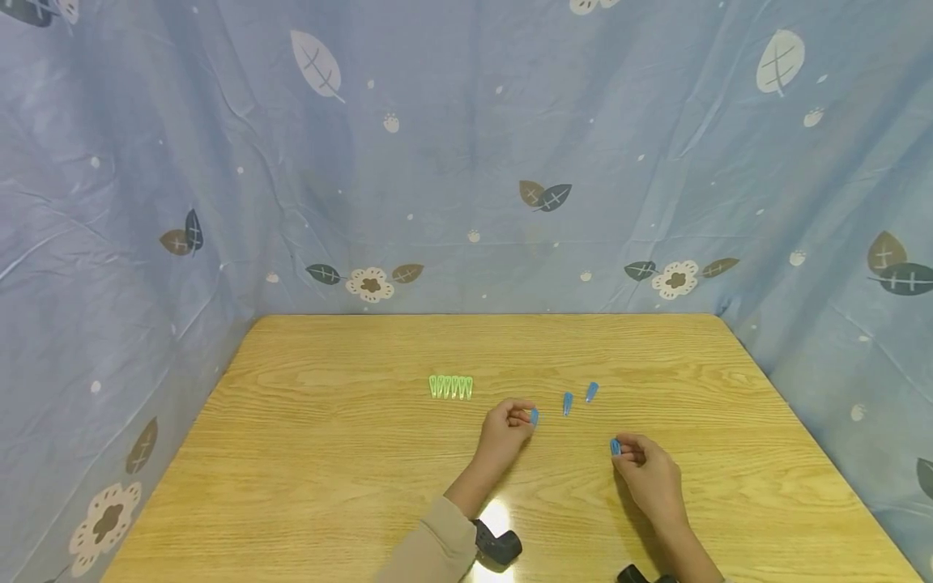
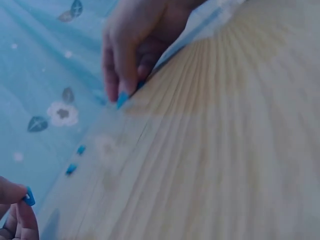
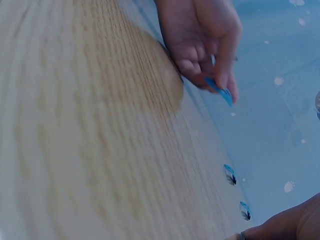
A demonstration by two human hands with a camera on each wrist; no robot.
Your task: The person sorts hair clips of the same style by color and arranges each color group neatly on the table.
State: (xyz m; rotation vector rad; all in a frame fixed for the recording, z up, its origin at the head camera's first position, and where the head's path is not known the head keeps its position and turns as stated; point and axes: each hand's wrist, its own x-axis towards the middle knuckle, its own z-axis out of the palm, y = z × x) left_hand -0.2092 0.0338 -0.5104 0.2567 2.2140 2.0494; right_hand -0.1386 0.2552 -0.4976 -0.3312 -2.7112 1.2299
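My left hand (image 1: 504,431) pinches a blue snap hair clip (image 1: 534,417) low over the wooden table. To its right, my right hand (image 1: 652,478) holds another blue hair clip (image 1: 615,447) between thumb and fingers. Two more blue hair clips lie apart on the table beyond and between the hands, one upright-pointing clip (image 1: 567,404) and one slanted clip (image 1: 592,392). In the left wrist view the left hand (image 2: 142,45) partly covers its clip (image 2: 122,100). The right wrist view shows the right hand (image 3: 205,45) with its clip (image 3: 220,91) sticking out past the fingertips.
Several light green hair clips (image 1: 451,387) lie side by side in a row left of the blue ones. A blue patterned curtain (image 1: 466,162) borders the wooden table (image 1: 313,453) at the back and sides. Black devices (image 1: 499,546) sit at the wrists.
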